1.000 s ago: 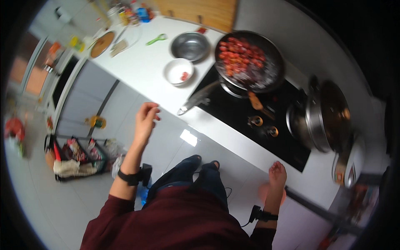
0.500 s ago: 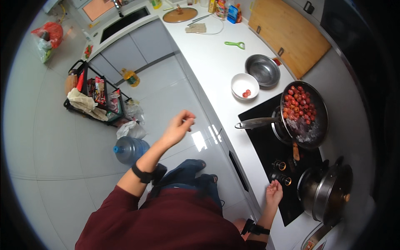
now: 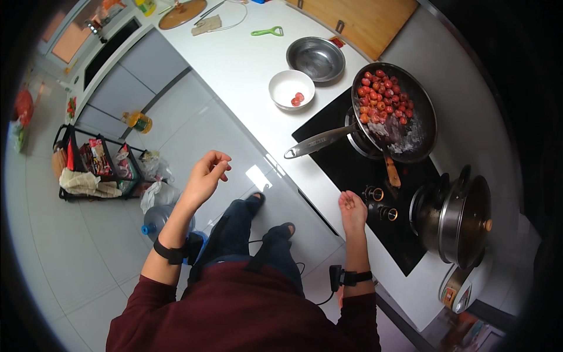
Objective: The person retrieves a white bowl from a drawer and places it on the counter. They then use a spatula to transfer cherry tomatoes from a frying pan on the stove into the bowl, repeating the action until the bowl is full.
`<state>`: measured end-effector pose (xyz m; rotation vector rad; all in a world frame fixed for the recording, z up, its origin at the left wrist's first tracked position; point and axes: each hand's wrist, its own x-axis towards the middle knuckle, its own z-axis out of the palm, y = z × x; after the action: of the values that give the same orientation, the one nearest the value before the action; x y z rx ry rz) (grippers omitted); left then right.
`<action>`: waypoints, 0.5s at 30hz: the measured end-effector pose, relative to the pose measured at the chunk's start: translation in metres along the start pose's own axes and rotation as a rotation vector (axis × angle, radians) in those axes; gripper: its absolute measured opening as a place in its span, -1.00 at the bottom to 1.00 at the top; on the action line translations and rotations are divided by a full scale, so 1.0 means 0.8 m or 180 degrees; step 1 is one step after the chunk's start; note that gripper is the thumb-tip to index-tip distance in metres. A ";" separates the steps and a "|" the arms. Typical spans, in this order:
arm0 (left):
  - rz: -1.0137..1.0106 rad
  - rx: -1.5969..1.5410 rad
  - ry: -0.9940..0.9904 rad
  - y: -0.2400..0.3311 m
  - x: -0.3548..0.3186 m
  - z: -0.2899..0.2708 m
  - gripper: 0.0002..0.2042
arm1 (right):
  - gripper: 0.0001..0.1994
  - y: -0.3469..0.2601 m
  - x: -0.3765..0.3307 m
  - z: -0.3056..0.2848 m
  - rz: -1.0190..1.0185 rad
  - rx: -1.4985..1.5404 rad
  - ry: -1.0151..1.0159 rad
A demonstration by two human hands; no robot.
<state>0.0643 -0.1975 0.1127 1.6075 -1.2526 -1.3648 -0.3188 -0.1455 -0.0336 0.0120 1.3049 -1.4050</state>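
My left hand [image 3: 208, 174] hangs above the floor, left of the counter. Its fingers are loosely bent, with nothing in them. At the counter's front edge by the stove knobs [image 3: 381, 203], my right hand [image 3: 353, 212] is half curled, and no object shows in it. A dark frying pan [image 3: 423, 97] sits on the back burner of the black stove [image 3: 343, 170], holding small round red fruits [image 3: 384, 97] and a whitish, wet residue. Its metal handle [image 3: 319, 142] points toward the left. A wooden handle [image 3: 392, 170] sticks out over the pan's near rim.
A white bowl [image 3: 287, 82] with a few red pieces and a metal bowl [image 3: 315, 58] stand beyond the stove. A lidded pot [image 3: 454, 220] occupies the near burner. A green peeler [image 3: 267, 31] lies on the counter. Left on the floor are a cart [image 3: 94, 158], an oil bottle [image 3: 138, 122] and a water jug [image 3: 158, 222].
The view has shifted, so the counter and stove appear further up and left. My right hand has drawn away from the knobs to the counter edge. My left hand keeps its loose bend.
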 end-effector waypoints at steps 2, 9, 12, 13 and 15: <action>-0.0010 0.0007 -0.0147 0.002 0.026 0.002 -0.81 | -0.82 0.008 0.003 0.026 -0.0029 0.0029 0.0060; 0.0305 0.0120 -0.0874 0.016 0.167 -0.018 -0.77 | -0.80 0.036 0.049 0.118 -0.0806 0.0184 0.0268; 0.0137 0.0119 -0.1022 0.029 0.219 -0.040 -0.78 | -0.80 0.045 0.075 0.149 -0.1033 0.0370 0.0691; 0.0134 0.0068 -0.1039 0.034 0.236 -0.046 -0.79 | -0.80 0.045 0.087 0.158 -0.1026 0.0482 0.0828; 0.0032 0.0142 -0.1033 0.037 0.261 -0.054 -0.80 | -0.79 0.052 0.100 0.168 -0.1542 0.0189 0.0844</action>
<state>0.0969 -0.4078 0.0824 1.4450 -1.4842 -1.6495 -0.2322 -0.2791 -0.0619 -0.0857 1.5504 -1.9030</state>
